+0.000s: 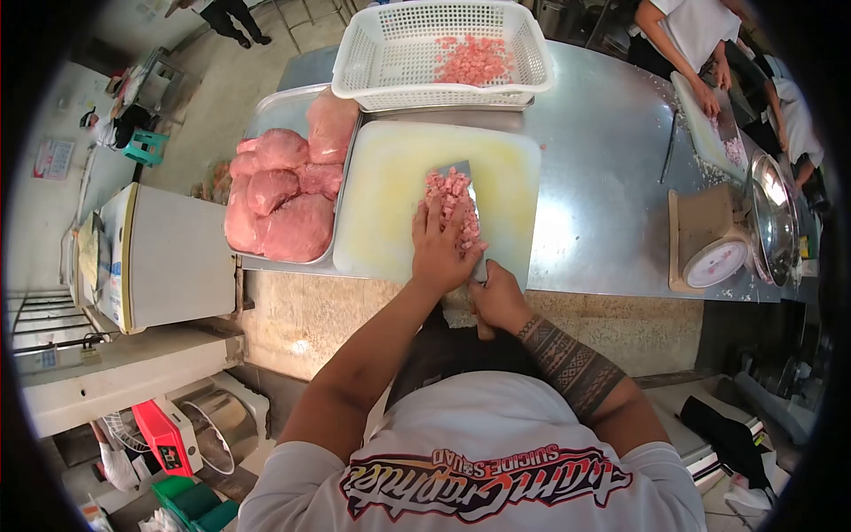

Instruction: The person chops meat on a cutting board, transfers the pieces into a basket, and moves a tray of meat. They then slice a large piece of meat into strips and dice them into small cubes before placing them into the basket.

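Observation:
My right hand (499,300) is wrapped round the handle of a wide-bladed knife (471,188) at the near edge of the white cutting board (377,191). Diced pink meat (448,183) lies along the blade. My left hand (439,248) rests on the near part of this meat, palm down with its fingers stretched out. Left of the board, a metal tray (344,177) holds several large pieces of raw meat (297,226). Beyond the board stands a white perforated basket (381,78) with diced meat (472,60) in it.
The steel table (603,177) extends right, bearing a dial scale (709,239) and a metal bowl (774,208). A co-worker's hands (709,93) are at another board (709,133) at the upper right, with a thin dark tool (669,146) nearby. A white cabinet (177,257) stands left.

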Demonstrator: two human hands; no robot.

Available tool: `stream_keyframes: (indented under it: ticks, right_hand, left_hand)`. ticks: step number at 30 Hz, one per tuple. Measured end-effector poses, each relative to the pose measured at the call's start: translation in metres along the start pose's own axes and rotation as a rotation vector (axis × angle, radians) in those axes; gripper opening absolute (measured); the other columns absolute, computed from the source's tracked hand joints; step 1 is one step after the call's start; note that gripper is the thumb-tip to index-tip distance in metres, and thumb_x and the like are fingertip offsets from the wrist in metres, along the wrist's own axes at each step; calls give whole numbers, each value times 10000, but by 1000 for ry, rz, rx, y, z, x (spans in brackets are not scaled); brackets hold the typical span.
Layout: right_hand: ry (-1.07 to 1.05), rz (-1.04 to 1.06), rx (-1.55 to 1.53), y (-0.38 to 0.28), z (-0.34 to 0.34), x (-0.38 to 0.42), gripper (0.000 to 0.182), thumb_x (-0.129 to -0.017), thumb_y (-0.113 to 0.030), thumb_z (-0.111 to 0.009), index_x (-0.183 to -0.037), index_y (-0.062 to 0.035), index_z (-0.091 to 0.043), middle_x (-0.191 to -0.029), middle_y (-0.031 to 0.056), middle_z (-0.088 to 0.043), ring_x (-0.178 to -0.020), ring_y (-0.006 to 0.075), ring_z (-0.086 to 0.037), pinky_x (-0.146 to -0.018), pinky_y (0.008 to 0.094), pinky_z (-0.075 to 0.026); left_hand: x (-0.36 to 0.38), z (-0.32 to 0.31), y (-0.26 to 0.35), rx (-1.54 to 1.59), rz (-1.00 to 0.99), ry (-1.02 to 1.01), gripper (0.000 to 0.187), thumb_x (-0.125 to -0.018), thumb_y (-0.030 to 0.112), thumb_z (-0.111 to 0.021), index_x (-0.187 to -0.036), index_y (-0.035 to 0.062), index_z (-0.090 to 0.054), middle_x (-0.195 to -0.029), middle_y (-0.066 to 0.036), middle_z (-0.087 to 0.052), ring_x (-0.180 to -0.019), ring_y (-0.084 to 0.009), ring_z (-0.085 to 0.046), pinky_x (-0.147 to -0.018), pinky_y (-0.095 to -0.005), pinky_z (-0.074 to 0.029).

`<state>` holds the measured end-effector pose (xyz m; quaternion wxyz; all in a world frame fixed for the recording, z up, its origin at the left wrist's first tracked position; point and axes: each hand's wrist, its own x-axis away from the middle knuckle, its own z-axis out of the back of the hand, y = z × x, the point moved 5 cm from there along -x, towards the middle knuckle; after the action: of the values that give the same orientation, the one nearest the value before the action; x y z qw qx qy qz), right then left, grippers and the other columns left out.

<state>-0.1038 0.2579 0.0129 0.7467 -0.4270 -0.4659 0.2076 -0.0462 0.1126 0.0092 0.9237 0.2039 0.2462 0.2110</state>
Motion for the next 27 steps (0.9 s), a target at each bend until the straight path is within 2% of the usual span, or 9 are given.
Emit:
stream_keyframes:
  ticks: [5, 9, 12, 14, 16, 19, 22, 24, 27]
  right_hand:
    - [-1, 42, -116, 2, 3, 8, 227, -1020, -139, -691, -1045, 47, -563, -787, 154, -703, -607, 217, -717, -557, 392, -575]
    - [59, 128, -128, -59, 28, 17, 183, -1035, -121, -675, -1051, 30, -574, -741, 108, -679, -577, 182, -680, -538, 363, -563]
    - [125, 157, -87, -123, 64, -11, 179, -1033, -126, -678, -1010, 32, -596, -736, 96, -680, -579, 169, -673, -541, 354, -559]
    - [138, 269, -80, -163, 99, -55, 172, -1025, -111, -676, -995, 39, -598, -733, 90, -680, -579, 168, -669, -534, 347, -550]
    - [117, 330, -163, -196, 129, -85, 148, -1024, -94, -657, -988, 43, -614, -726, 86, -673, -588, 163, -663, -537, 334, -538]
    - [40, 336, -101, -172, 154, -82, 181, -1003, -124, -672, -1066, 44, -655, -735, 83, -692, -598, 165, -682, -552, 339, -555]
    - [102, 71, -68, -89, 138, -25, 159, -1007, -115, -665, -1086, 23, -664, -736, 65, -682, -584, 137, -647, -538, 323, -533]
    - [104, -74, -224, -32, 117, 27, 199, -1016, -124, -687, -1136, 31, -654, -734, 48, -666, -584, 132, -650, -528, 312, -530]
    - [217, -102, -263, 29, 88, 81, 203, -997, -80, -705, -1154, 37, -650, -753, 53, -670, -595, 151, -671, -537, 323, -545]
  left_hand:
    - [-11, 20, 17, 22, -62, 1, 878, -872, 487, -818, -1597, 113, -492, -1629, -326, -377, -1469, -575, -365, -1233, -689, -266]
    - [-54, 52, 38, 30, -109, 14, 864, -868, 439, -826, -1588, 92, -499, -1633, -322, -388, -1491, -548, -370, -1241, -680, -261]
    - [-139, 73, 41, 45, -264, 180, 865, -882, 521, -798, -1595, 128, -506, -1606, -347, -406, -1487, -541, -378, -1224, -675, -292]
    - [-210, 71, 35, 5, -328, 278, 862, -884, 504, -796, -1597, 120, -500, -1597, -335, -431, -1502, -495, -388, -1237, -659, -290]
    - [-278, 66, 35, -8, -369, 313, 849, -878, 497, -803, -1580, 112, -519, -1595, -330, -440, -1510, -496, -383, -1239, -646, -297]
    - [-344, 21, 6, -79, -297, 196, 772, -911, 357, -785, -1576, 71, -513, -1592, -331, -459, -1503, -495, -404, -1242, -596, -330]
    - [-364, -19, -27, -14, -310, 30, 670, -935, 277, -760, -1537, 66, -553, -1571, -306, -490, -1453, -475, -459, -1224, -595, -351]
    - [-348, -13, -35, 100, -381, 79, 607, -947, 240, -743, -1506, 68, -579, -1561, -278, -510, -1431, -461, -478, -1212, -589, -362]
    - [-271, 14, -45, 101, -495, 150, 536, -961, 248, -737, -1453, 74, -615, -1532, -225, -552, -1402, -432, -503, -1192, -582, -373]
